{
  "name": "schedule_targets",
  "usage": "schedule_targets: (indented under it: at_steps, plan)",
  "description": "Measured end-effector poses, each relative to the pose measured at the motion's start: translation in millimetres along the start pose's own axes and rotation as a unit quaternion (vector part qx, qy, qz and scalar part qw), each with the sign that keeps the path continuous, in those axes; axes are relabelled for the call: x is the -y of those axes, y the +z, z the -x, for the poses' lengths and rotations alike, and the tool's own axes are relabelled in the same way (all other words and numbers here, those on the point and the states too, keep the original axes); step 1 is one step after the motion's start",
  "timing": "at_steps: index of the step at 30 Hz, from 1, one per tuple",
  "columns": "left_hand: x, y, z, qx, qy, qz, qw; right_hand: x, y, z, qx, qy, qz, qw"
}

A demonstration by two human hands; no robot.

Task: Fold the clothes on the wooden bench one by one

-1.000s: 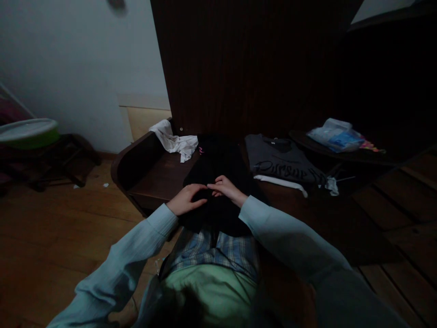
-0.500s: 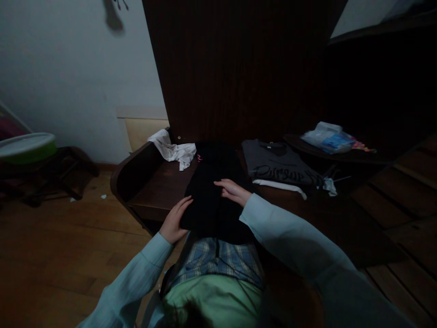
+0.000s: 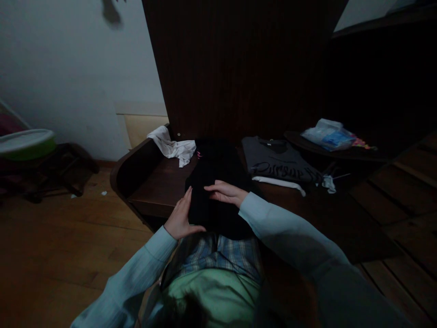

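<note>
A black garment (image 3: pixel 221 214) with a small pink mark lies over the dark wooden bench and reaches to my lap; its exact kind is too dark to make out. At its left edge rests my left hand (image 3: pixel 180 217), thumb spread away from the fingers along the near edge. My right hand (image 3: pixel 226 193) is on top of the cloth near its middle, thumb and fingers pinched together on the fabric.
A white cloth (image 3: pixel 177 151) hangs over the bench's left armrest (image 3: pixel 119 171). To the right lie a folded grey T-shirt (image 3: pixel 280 159) with dark lettering and a white folded item (image 3: pixel 280 183). A plastic packet (image 3: pixel 329 135) sits farther right. A green tub (image 3: pixel 29 145) stands at far left.
My left hand has moved inward, its thumb now spread over the cloth's near edge. My right hand has shifted slightly left and down, and the garment's left side has drawn inward.
</note>
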State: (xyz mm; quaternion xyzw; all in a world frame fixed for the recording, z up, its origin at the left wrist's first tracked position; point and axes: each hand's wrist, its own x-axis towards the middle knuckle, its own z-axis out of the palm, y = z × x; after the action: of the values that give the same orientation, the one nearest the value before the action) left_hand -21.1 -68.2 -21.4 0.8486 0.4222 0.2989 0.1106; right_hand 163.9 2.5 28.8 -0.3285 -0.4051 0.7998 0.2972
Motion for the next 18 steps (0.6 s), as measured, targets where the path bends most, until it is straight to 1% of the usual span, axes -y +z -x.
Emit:
schedule_targets:
  at_steps: [3, 5, 7, 9, 10, 13, 15, 18]
  plan:
    - [-5.0, 4.4, -0.4, -0.066, -0.036, 0.017, 0.997, -0.5, 4.1, 2.2, -0.006, -0.013, -0.029, 0.999]
    - [-4.9, 4.6, 1.2, -0.108, -0.081, 0.016, 0.991, 1.4, 3.0, 6.5, -0.017, -0.026, -0.032, 0.999]
    - [-1.7, 1.8, 3.1, -0.132, -0.138, 0.009, 0.982, 4.7, -2.9, 11.7, -0.032, -0.03, -0.014, 0.999]
    - [2.7, -3.4, 4.4, -0.13, -0.183, 0.008, 0.974, 8.0, -13.1, 15.3, -0.042, -0.015, 0.018, 0.999]
    - [4.7, -6.5, 4.8, -0.124, -0.194, 0.011, 0.973, 9.2, -19.2, 15.6, -0.045, -0.002, 0.032, 0.998]
    - [6.0, -14.5, 5.7, -0.122, -0.196, 0.021, 0.973, 10.3, -35.4, 8.9, -0.068, 0.022, 0.037, 0.997]
    - [2.3, -17.7, 7.1, -0.129, -0.194, 0.024, 0.972, 10.0, -41.0, -0.4, -0.106, 0.009, 0.013, 0.994]
    - [-6.8, -21.6, 10.9, -0.13, -0.209, 0.009, 0.969, 12.1, -39.7, -12.9, -0.148, -0.017, 0.009, 0.989]
